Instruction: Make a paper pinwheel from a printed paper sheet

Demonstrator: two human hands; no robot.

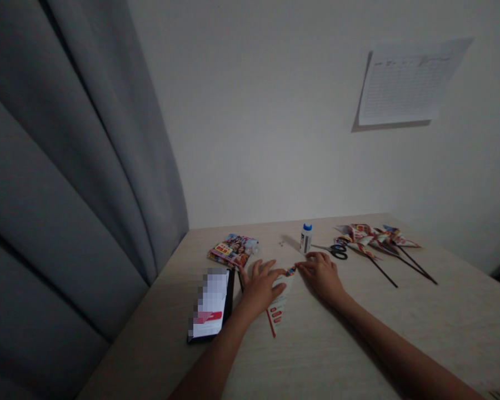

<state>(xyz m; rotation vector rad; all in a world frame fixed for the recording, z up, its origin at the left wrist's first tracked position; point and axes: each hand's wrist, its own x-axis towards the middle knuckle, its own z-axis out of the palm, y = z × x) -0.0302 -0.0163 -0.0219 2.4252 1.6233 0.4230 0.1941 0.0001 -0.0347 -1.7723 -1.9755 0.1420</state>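
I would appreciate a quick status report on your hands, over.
Left hand at one end of small patterned piece, right hand at the other. White printed paper partly hidden by left hand. Blue-capped bottle, scissors just beyond right hand.

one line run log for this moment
left hand: spread, at one end of patterned piece | right hand: fingertips at its other end | blue-capped bottle: upright | scissors: beyond right hand

- The table (300, 361), pale wood-grain, stands up against the wall from where I'm looking.
- On its left, a device (210, 319) with a lit screen; just beyond, a colourful printed stack (233, 250).
- Mid-table, a printed paper piece (277, 315), partly covered.
- Behind, an upright white bottle (305, 241), blue-capped, beside black-handled scissors (339, 253).
- Toward the right, paper pinwheels (369, 238) on dark sticks (416, 265).
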